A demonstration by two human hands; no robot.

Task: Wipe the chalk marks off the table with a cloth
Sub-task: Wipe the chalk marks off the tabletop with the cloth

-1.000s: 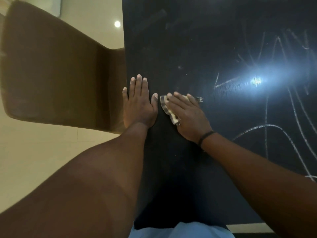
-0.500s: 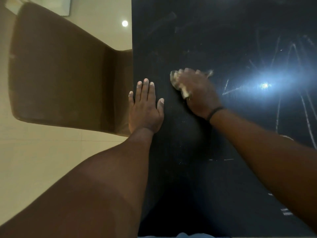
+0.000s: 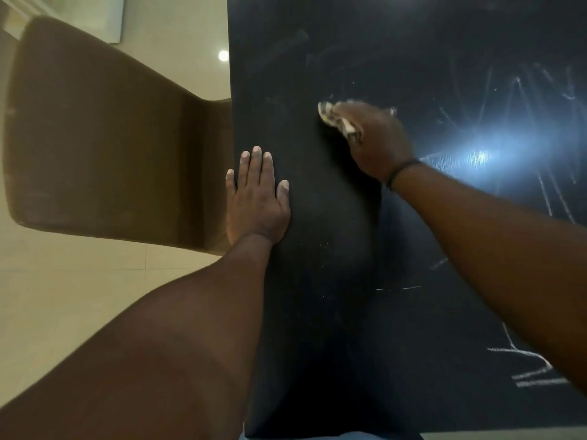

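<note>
- A brown chair [image 3: 104, 138] is seen at the left, on a pale tiled floor [image 3: 63, 296], tucked against the left edge of the table.
- A black table [image 3: 317, 312] fills the middle and right; its long axis runs away from the camera.
- The left hand [image 3: 257, 201] is laid flat, palm down, at the table's left edge. Its fingers [image 3: 254, 166] point away from the body and are pressed together, with the thumb held slightly apart. The forearm runs back toward the lower left.
- The cloth [image 3: 338, 120] is bunched under the right hand, farther up the table than the left hand. Only a pale striped strip is exposed, its long axis running from upper left to lower right; the far end is blurred.
- The right hand [image 3: 376, 141] is pressed down on the cloth, knuckles up, fingers curled over it and pointing up-left. A dark band [image 3: 401, 171] is worn at the wrist. The forearm stretches in from the lower right.
- Chalk marks [image 3: 533, 376] are left near the lower right edge; fainter lines are seen at the upper right around a bright glare [image 3: 482, 157].
</note>
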